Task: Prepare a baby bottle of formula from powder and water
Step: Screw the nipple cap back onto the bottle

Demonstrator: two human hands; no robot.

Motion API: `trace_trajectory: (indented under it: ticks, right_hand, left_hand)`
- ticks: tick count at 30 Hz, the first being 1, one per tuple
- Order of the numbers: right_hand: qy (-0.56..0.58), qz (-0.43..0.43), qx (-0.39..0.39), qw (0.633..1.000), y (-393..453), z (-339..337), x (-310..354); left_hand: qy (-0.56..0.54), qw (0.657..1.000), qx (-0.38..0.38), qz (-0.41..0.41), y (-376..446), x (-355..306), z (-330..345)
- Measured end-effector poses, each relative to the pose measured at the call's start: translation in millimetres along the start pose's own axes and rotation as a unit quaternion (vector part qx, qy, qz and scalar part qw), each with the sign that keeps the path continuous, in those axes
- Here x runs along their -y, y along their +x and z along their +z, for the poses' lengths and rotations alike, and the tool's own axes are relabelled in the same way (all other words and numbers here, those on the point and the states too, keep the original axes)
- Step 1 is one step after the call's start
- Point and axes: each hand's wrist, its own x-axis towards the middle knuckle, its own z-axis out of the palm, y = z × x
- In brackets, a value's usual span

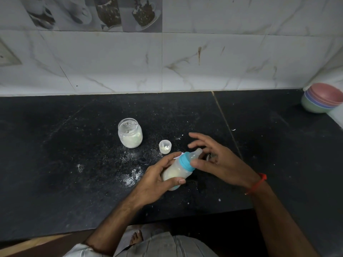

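bottle, tilted with its teat toward 1 o'clock, sits in the left hand, whose fingers and thumb curl round the lower body, so that grip is closed on it. it hangs just above the black table, near the middle of the view. the right hand hovers at the teat, fingers spread and loose, thumb close to the blue collar; its grip is open and holds nothing.

the bottle looks like light, thin plastic, partly filled with pale liquid, so most of its weight sits low, in my judgement. the wall probably gives a little under a squeeze, and the soft teat will fold if pinched. best hold is the body for carrying and the ribbed collar for tightening. spilled powder on the table at 9 o'clock of the bottle could make fingers slippery.

at 11 o'clock stands the powder jar, lid off, and just beside the bottle a small clear cap.
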Motion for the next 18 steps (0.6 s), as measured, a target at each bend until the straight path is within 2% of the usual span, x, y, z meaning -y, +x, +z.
trace_trajectory:
  ticks: [2,4,9,12,15,18]
  right_hand:
    - [0.106,-0.015,0.043,0.993,-3,6,-5]
    - [0.177,-0.02,0.038,0.983,-4,15,-9]
    - [0.139,-0.004,-0.11,0.984,1,35,-15]
    - [0.148,-0.004,-0.095,0.984,0,44,-16]
    - [0.26,-0.015,-0.05,0.964,-5,49,-15]
    - [0.34,-0.027,-0.08,0.937,-12,49,-15]
  left_hand:
    - [-0.015,1.0,-0.005,-0.008,0,-1,0]
    - [-0.024,1.0,-0.002,-0.009,0,-2,2]
    - [-0.025,1.0,-0.002,-0.006,1,-1,6]
    - [-0.034,0.999,0.006,0.0,3,0,9]
    - [-0.057,0.998,-0.013,0.001,6,3,11]
    - [-0.088,0.995,-0.056,-0.001,9,5,7]
